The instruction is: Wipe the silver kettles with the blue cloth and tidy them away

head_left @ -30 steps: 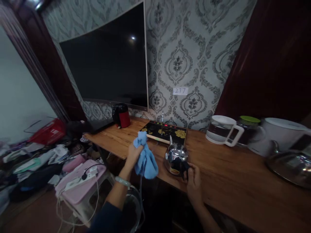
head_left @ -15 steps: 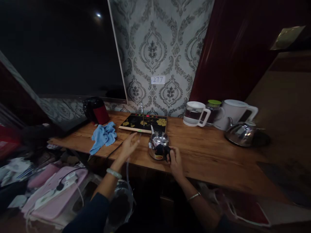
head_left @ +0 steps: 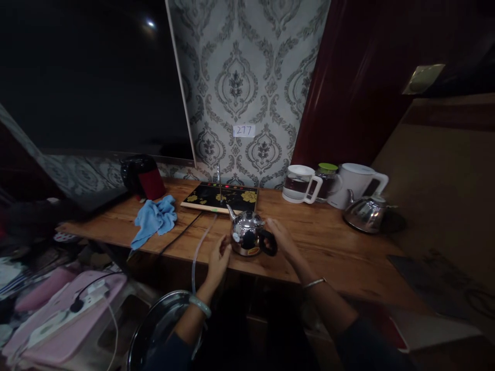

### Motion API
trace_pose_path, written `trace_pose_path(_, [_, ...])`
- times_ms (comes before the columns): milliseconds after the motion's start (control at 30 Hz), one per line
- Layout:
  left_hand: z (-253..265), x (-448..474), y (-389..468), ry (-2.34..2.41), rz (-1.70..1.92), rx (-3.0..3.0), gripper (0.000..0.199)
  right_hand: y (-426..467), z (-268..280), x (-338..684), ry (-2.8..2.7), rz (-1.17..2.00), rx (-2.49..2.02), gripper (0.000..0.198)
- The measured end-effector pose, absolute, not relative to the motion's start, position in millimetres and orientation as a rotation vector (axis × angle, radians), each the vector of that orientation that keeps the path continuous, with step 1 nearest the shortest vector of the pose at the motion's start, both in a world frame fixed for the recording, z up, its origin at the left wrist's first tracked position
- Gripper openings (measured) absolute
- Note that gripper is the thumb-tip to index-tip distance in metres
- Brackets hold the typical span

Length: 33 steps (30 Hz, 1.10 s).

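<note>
A shiny metal kettle [head_left: 244,236] with a black handle stands upright near the front edge of the wooden table, its spout pointing back and left. Beside its lower left side is my left hand [head_left: 218,262], fingers loosely curved and apart, close to the metal; whether they touch it I cannot tell. My right hand [head_left: 279,235] is off the handle, its fingers stretched toward the kettle's right side just above the handle. Behind the kettle lies a black tea-stove panel [head_left: 204,197] with yellow flowers, a thin metal spout [head_left: 219,183] and a red light.
A blue cloth [head_left: 154,219] and a red-black appliance [head_left: 149,180] are on the left. Glass jug [head_left: 297,185], white kettle [head_left: 353,183] and another metal kettle [head_left: 365,214] stand at the right. A clear hose [head_left: 196,257] hangs over the edge near a metal basin [head_left: 149,317].
My right hand has let go of the kettle's handle and moved to its upper right side. My left hand has come down and in, close to the kettle's left side.
</note>
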<state>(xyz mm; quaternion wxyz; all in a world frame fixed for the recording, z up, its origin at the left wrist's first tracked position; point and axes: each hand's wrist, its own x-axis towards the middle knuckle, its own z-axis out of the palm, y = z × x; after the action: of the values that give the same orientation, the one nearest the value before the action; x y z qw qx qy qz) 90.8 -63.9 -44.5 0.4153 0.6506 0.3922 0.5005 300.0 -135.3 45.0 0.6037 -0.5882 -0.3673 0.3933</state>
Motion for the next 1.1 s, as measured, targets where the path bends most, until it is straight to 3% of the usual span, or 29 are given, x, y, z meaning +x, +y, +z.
trace_pose_path(300, [-50.3, 88.0, -61.7, 1.001, 1.244, 1.704, 0.052, -124.0, 48.0, 296.6, -0.837, 0.937, -1.331, 0.051])
trace_pose_path(967, [-75.1, 93.3, -52.2, 1.001, 1.323, 1.842, 0.043, -117.2, 55.9, 300.6, -0.822, 1.016, -1.457, 0.028])
trace_pose_path(1100, [-74.4, 93.4, -52.7, 0.980, 1.310, 1.876, 0.043, -117.7, 61.0, 302.4, -0.825, 1.026, -1.476, 0.032])
